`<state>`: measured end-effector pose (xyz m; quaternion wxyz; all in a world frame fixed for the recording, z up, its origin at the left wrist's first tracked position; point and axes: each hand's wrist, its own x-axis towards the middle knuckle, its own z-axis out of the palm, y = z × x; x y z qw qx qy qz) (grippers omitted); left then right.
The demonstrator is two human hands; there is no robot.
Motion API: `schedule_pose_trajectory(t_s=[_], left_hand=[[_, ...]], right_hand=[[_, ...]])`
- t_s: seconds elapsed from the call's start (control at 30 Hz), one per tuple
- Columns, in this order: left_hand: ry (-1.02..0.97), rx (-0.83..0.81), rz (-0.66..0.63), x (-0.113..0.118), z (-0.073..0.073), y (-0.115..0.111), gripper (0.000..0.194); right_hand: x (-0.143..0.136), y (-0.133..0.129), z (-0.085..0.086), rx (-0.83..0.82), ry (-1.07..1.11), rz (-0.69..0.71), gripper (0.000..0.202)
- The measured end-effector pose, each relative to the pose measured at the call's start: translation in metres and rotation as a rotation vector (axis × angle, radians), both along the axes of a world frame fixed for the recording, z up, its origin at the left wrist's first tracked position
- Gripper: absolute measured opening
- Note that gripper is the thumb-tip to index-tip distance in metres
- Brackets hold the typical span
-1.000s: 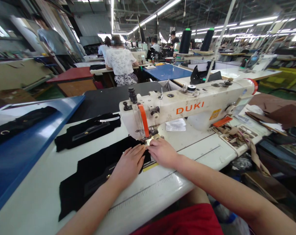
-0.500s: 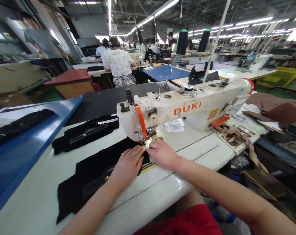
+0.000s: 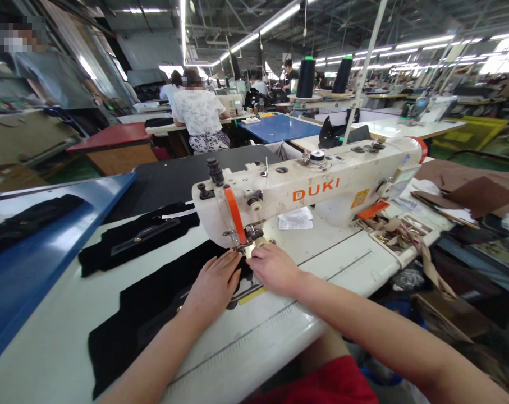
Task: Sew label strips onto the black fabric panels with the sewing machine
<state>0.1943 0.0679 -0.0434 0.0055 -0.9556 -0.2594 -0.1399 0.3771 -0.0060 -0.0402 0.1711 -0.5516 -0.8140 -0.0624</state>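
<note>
A sewing machine (image 3: 313,182) stands close ahead; step-edged black cloth (image 3: 153,292) lies flat under my left hand (image 3: 214,286), fingers outstretched; whether my right hand (image 3: 275,269) grips, I can't tell.

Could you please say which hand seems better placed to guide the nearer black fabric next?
Probably the left hand: it rests on the black fabric, while the right hand sits at its end.
</note>
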Motion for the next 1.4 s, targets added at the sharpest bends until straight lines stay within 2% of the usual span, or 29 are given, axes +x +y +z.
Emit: schedule_pose_trajectory(t_s=[0.23,0.4,0.5,0.57,0.67,0.73,0.8,0.87,0.93,1.0,1.1,1.17,1.23,1.4], left_hand=[[-0.01,0.004,0.0,0.0,-0.001,0.008,0.042],[0.02,-0.032,0.017,-0.023,0.0,-0.012,0.041],[0.05,-0.008,0.034,-0.045,0.009,-0.032,0.041],[0.03,0.061,0.091,-0.063,0.019,-0.046,0.045],[0.012,0.138,0.197,-0.1,0.03,-0.069,0.069],[0.082,0.105,0.197,-0.13,0.027,-0.082,0.074],[0.17,0.052,0.204,-0.158,0.021,-0.088,0.067],[0.211,0.024,0.272,-0.177,0.021,-0.081,0.062],[0.167,0.037,0.371,-0.184,0.037,-0.058,0.058],[0.055,0.098,0.462,-0.18,0.067,-0.024,0.049],[-0.031,0.175,0.444,-0.16,0.117,0.025,0.036],[-0.04,0.196,0.416,-0.144,0.135,0.045,0.038],[-0.042,0.202,0.39,-0.129,0.138,0.053,0.037],[-0.022,0.192,0.361,-0.106,0.118,0.054,0.034]], right_hand=[[0.0,-0.001,-0.001,0.025,0.005,-0.008,0.016],[0.0,-0.007,-0.003,0.098,0.107,0.013,0.015],[0.0,-0.012,-0.005,0.141,0.161,0.056,0.014],[-0.001,-0.015,-0.006,0.153,0.195,0.086,0.016],[-0.005,-0.021,-0.006,0.154,0.263,0.121,0.021],[-0.007,-0.025,-0.006,0.158,0.3,0.142,0.022],[-0.009,-0.027,-0.006,0.16,0.319,0.152,0.022],[-0.01,-0.027,-0.007,0.145,0.324,0.151,0.022],[-0.011,-0.027,-0.008,0.119,0.332,0.15,0.023],[-0.011,-0.026,-0.009,0.094,0.347,0.155,0.023],[-0.01,-0.026,-0.011,0.077,0.373,0.16,0.025],[-0.011,-0.026,-0.012,0.076,0.382,0.149,0.026],[-0.011,-0.026,-0.013,0.083,0.385,0.128,0.028],[-0.013,-0.025,-0.015,0.1,0.384,0.103,0.028]])
